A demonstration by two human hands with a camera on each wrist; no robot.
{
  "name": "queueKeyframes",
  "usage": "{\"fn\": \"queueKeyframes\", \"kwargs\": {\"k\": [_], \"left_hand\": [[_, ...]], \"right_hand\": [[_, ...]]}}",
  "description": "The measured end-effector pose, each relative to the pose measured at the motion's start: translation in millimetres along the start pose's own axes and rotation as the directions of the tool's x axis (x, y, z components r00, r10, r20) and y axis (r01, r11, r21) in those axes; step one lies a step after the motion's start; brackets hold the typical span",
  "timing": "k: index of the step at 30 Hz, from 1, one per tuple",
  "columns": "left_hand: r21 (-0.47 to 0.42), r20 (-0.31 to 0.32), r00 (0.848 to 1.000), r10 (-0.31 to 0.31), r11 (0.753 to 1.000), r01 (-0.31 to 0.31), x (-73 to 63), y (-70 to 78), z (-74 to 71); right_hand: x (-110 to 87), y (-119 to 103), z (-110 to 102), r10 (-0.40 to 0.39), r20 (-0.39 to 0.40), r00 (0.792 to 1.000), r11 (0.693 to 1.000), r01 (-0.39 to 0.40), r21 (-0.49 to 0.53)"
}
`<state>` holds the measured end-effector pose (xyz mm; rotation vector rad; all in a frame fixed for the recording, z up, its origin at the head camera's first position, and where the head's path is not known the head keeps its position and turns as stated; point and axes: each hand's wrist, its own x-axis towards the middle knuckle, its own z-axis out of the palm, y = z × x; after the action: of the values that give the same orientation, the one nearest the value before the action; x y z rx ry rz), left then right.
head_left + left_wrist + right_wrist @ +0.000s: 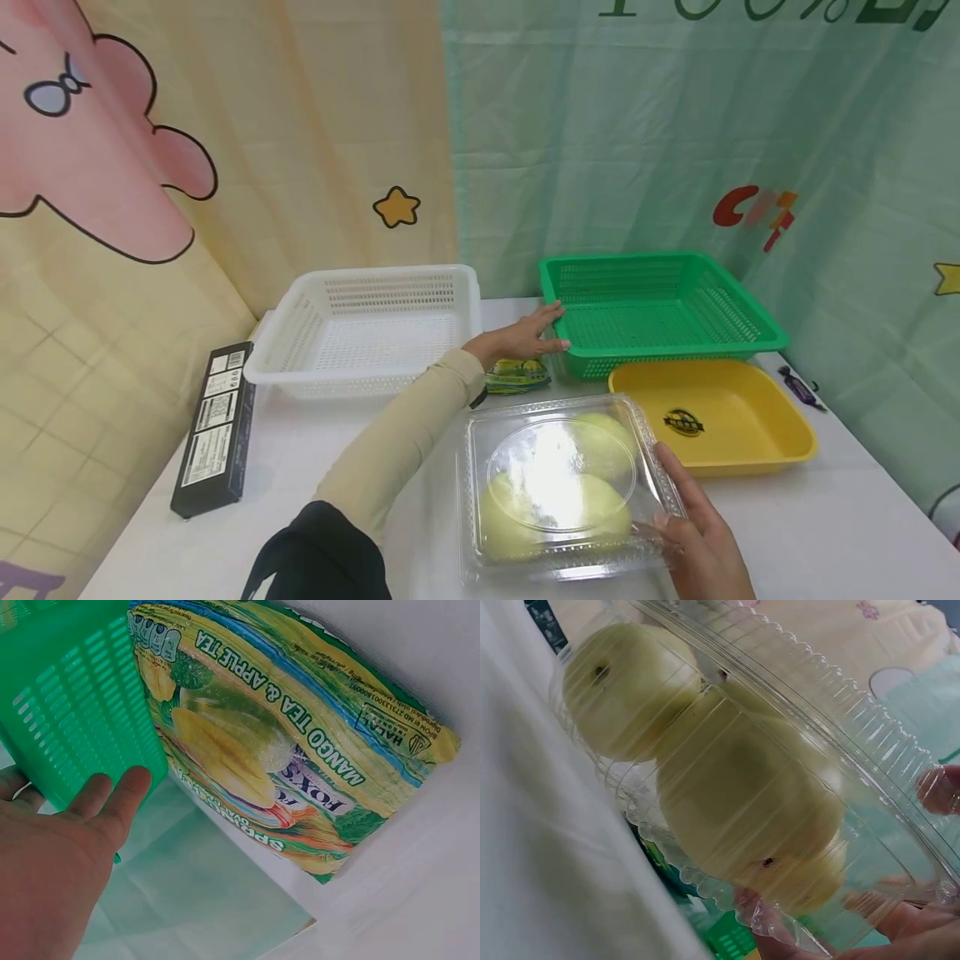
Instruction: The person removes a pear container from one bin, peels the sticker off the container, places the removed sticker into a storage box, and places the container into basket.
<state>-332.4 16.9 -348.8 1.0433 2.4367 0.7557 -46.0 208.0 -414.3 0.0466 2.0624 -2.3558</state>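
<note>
My right hand (708, 533) grips the right side of a clear plastic clamshell box (555, 575), its thumb on the lid. Inside are several pale yellow-green, apple-like fruits (750, 780) with dark stem dimples. The box is held up, tilted, above the table's front. Farther forward, my left hand (521, 337) reaches out with spread fingers touching the near left corner of a green plastic basket (592, 367). Under that hand is a yellow-green Fox's candy bag (262, 735), printed with mango and apple tea, partly hidden by the arm in the head view.
Left of the arm stands a white slotted basket (360, 379), with a long black box (213, 433) at the table's left edge. A yellow tray (735, 417) with a black sticker sits before the green basket. A purple-wrapped candy (801, 389) lies right of it. Printed curtains (337, 150) stand behind.
</note>
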Motion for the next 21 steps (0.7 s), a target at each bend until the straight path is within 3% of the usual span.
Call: {"fn": "queueKeyframes", "kwargs": {"k": [8, 13, 15, 19, 21], "left_hand": [[-0.001, -0.013, 1.0, 0.007, 1.0, -0.007, -0.7, 0.2, 1.3], [-0.01, -0.017, 1.0, 0.005, 1.0, -0.005, 0.3, -1.5, 2.0], [-0.017, -0.013, 1.0, 0.006, 1.0, -0.006, 1.2, -2.6, 2.6], [-0.044, -0.001, 1.0, 0.004, 0.999, -0.004, 1.3, -3.2, 2.4], [-0.059, 0.002, 1.0, 0.001, 0.998, 0.0, 1.1, -3.4, 2.1]], "right_hand": [[0.0, -8.0, -27.8, -0.001, 0.083, 0.997, 0.994, -0.009, 0.112], [6.1, -12.3, -46.7, -0.063, 0.159, 0.985, 0.972, 0.024, 0.234], [8.5, -15.1, -52.9, -0.084, 0.169, 0.982, 0.965, 0.038, 0.261], [13.2, -24.9, -61.3, -0.044, 0.127, 0.991, 0.967, 0.01, 0.254], [16.1, -29.5, -64.4, -0.085, 0.147, 0.985, 0.946, 0.034, 0.323]]}}
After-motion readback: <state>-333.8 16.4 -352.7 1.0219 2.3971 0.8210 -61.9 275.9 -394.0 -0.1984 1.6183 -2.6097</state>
